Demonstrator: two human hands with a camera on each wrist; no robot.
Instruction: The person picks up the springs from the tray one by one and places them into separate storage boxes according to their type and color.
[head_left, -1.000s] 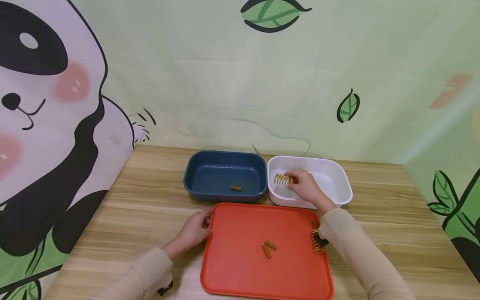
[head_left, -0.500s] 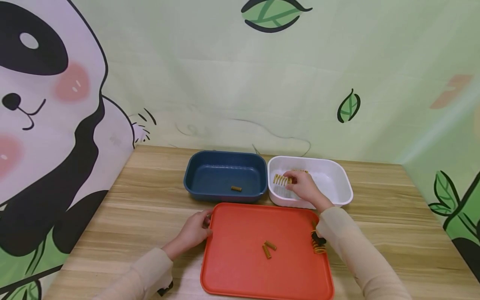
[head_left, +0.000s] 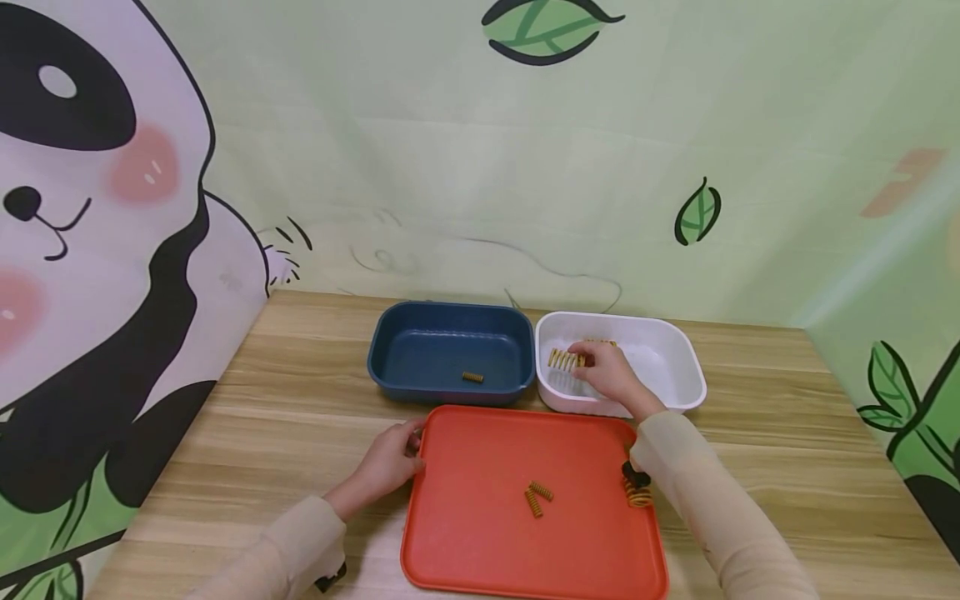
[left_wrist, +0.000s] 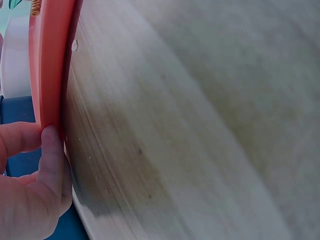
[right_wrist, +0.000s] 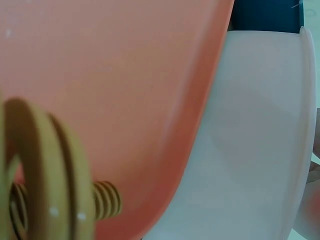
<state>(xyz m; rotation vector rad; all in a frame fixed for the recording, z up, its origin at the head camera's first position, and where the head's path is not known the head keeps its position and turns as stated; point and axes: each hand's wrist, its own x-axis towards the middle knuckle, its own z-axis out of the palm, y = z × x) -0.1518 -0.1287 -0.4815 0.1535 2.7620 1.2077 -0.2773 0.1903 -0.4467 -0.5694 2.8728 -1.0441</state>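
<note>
With thumb and fingers, my left hand (head_left: 382, 458) pinches the left rim of a red tray (head_left: 480, 533); the left wrist view shows the fingers (left_wrist: 52, 155) at the tray edge (left_wrist: 50, 75). Inside the white bin (head_left: 678, 367), my right hand (head_left: 611, 375) holds a gold coil spring (head_left: 561, 359) by one end. Two small springs lie together mid-tray, one of them the upper small spring (head_left: 541, 490). A large spring (head_left: 638, 495) on the tray's right side is partly covered by my right wrist; it looms blurred in the right wrist view as thick coils (right_wrist: 65, 175).
More gold spring coils (head_left: 602, 342) show behind my right hand in the white bin. To its left stands a dark blue bin (head_left: 450, 313) with one small spring (head_left: 472, 377) inside. The tray lies on a wooden table (head_left: 300, 392) before a printed backdrop (head_left: 420, 167).
My right forearm has shifted slightly left, while the right hand and its spring stay almost in place. The left hand and the tray have not moved.
</note>
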